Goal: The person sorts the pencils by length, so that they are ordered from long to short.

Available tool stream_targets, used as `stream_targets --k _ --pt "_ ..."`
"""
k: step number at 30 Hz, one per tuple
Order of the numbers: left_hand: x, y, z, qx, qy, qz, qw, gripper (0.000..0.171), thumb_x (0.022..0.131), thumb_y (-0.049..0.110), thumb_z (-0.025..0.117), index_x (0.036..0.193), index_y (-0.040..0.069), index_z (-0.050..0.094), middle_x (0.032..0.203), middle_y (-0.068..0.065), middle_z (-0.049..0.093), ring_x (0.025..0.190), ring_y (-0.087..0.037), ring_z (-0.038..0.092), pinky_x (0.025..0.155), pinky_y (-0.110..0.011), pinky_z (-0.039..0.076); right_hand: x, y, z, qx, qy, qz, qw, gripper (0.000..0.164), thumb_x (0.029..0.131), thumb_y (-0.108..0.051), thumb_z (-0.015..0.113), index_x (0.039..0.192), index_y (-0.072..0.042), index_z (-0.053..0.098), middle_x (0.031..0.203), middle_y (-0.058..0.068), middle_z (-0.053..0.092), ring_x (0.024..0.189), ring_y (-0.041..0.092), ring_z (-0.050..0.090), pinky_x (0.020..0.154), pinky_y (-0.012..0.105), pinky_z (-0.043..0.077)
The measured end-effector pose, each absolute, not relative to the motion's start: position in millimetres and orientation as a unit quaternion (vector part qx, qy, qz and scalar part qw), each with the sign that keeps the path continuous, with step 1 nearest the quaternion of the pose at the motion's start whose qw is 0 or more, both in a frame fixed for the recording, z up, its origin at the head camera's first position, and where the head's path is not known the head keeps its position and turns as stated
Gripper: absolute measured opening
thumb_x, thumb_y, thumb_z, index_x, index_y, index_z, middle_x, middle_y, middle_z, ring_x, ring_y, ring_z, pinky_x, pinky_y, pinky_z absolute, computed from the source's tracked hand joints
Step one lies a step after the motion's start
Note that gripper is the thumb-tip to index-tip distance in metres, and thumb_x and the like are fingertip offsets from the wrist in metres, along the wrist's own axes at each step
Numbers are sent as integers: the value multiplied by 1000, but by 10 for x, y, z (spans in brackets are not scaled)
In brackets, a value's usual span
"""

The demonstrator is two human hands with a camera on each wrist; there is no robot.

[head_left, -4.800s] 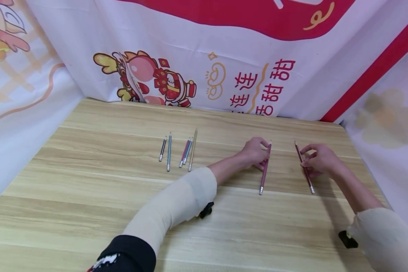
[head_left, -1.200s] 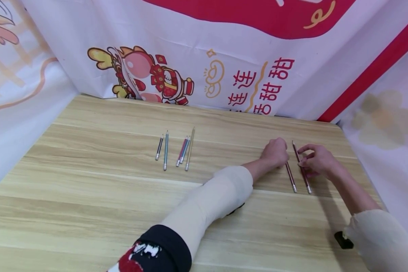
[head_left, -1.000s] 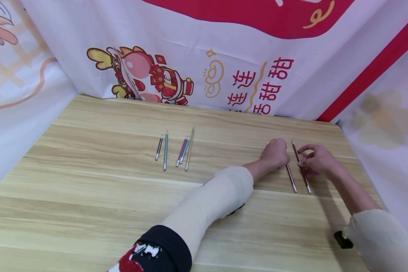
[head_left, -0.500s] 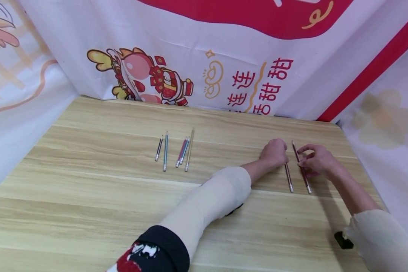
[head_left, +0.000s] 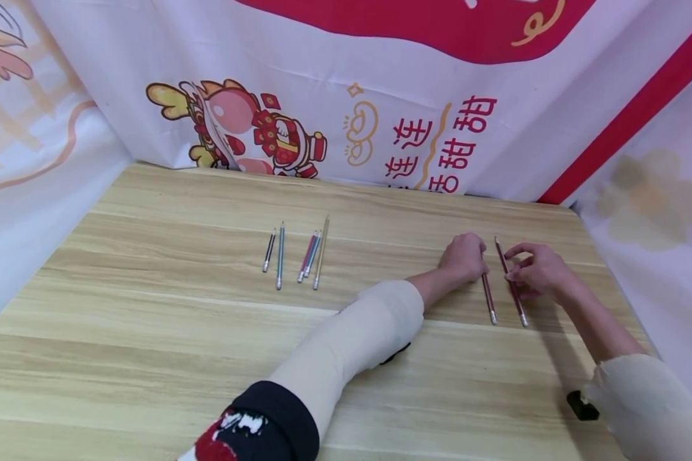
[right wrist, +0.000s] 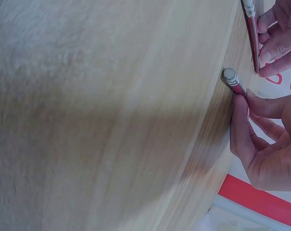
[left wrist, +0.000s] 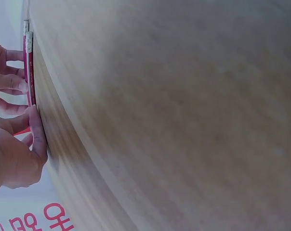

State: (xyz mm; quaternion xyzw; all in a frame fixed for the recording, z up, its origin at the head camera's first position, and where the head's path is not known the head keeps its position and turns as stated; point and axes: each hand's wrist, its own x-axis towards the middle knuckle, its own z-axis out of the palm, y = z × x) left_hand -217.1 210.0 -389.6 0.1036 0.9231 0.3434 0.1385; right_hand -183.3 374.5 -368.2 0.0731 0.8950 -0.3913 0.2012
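Observation:
My left hand (head_left: 463, 257) pinches a dark red pencil (head_left: 488, 299), whose eraser end points toward me; the curled fingers cover its far part. Just right of it, my right hand (head_left: 540, 270) holds a second dark red pencil (head_left: 521, 307) between thumb and fingers. The two pencils lie side by side on the wooden table, a narrow gap between them. In the right wrist view, the right thumb and a finger (right wrist: 239, 127) are close behind the silver ferrule and grey eraser (right wrist: 230, 75). Both erasers show near the top of the left wrist view.
Several more pencils lie left of centre: a short dark one (head_left: 269, 250), a teal one (head_left: 280, 256), a pink one (head_left: 307, 258) and a blue one (head_left: 313, 255) together, and a long gold one (head_left: 321, 253). A printed cloth (head_left: 299, 57) hangs behind the table (head_left: 150, 307).
Since the earliest frame my left hand has moved right with its pencil, which has turned to slant like the right one. Lately its eraser end shifted slightly left. The right hand stays put.

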Motion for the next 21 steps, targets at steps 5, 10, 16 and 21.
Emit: stream_targets --k 5,10,16,21 --pt "-2165 2073 -3896 111 925 341 126 39 84 20 88 121 23 76 120 10 73 103 -4 66 83 -12 53 -1847 3748 -3690 73 896 -390 199 47 99 2 64 140 10 43 93 15 63 75 17 66 64 41 66" --pt "-2144 2037 -3890 119 924 345 115 33 84 20 87 116 21 78 112 9 74 90 -4 64 71 -11 49 -1863 3750 -3706 80 896 -386 202 47 99 2 65 141 9 44 92 14 63 74 18 66 64 41 66" --pt "-2184 2051 -3911 115 924 343 122 32 84 21 88 114 22 78 113 10 73 90 -3 64 70 -10 49 -1868 3760 -3709 76 897 -386 201 47 99 2 64 141 9 43 93 14 63 75 18 66 64 41 66" --pt "-2147 2036 -3881 105 921 352 125 40 83 20 88 121 23 76 119 11 73 97 -4 66 75 -12 51 -1866 3762 -3708 76 896 -389 201 47 99 2 64 140 9 43 92 14 64 75 17 67 64 42 66"
